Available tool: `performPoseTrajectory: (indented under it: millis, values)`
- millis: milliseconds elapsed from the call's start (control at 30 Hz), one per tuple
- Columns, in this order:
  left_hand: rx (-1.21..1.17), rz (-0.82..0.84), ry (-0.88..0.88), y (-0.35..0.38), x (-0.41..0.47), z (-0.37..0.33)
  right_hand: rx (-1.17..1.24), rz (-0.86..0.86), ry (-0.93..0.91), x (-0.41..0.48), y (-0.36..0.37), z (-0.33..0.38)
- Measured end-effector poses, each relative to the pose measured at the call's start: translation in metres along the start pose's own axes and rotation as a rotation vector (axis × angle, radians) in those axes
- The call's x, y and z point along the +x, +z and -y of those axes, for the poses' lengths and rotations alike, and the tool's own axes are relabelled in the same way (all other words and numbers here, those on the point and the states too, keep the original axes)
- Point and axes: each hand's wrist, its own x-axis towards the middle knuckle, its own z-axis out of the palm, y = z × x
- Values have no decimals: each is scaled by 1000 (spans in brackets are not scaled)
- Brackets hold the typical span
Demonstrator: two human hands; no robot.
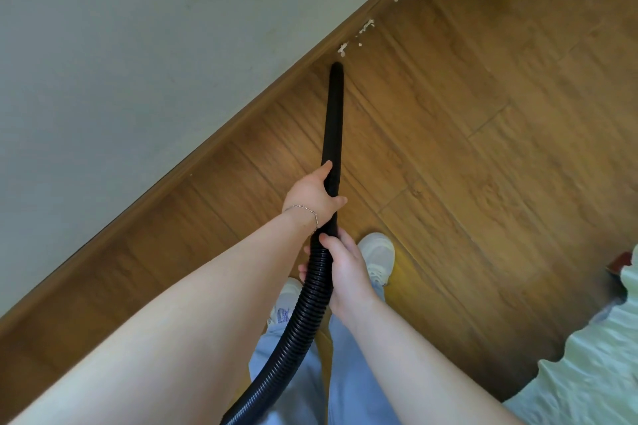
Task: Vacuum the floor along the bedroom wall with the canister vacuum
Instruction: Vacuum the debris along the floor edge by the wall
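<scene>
The rigid black wand [334, 128] is clasped by the left hand [312, 197], with the ribbed hose [310, 297] just behind gripped by the right hand [345, 272], so the tip can probably be steered. Beyond the grips, the tip sits by the baseboard [241, 121], just short of pale debris [342, 48]. The wood floor [483, 166] meets a pale wall [138, 45].
</scene>
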Motion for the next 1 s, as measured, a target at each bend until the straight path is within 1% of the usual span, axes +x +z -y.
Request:
performPoseTrajectory:
  millis: [300,700,1000]
  values:
    - [43,-13,2,4,13,-21,0,6,-1,8,-12,21]
    - [40,-31,7,6,33,-54,36,16,-12,19,-20,56]
    - [-33,-40,33,13,45,-74,33,33,-19,25,-34,77]
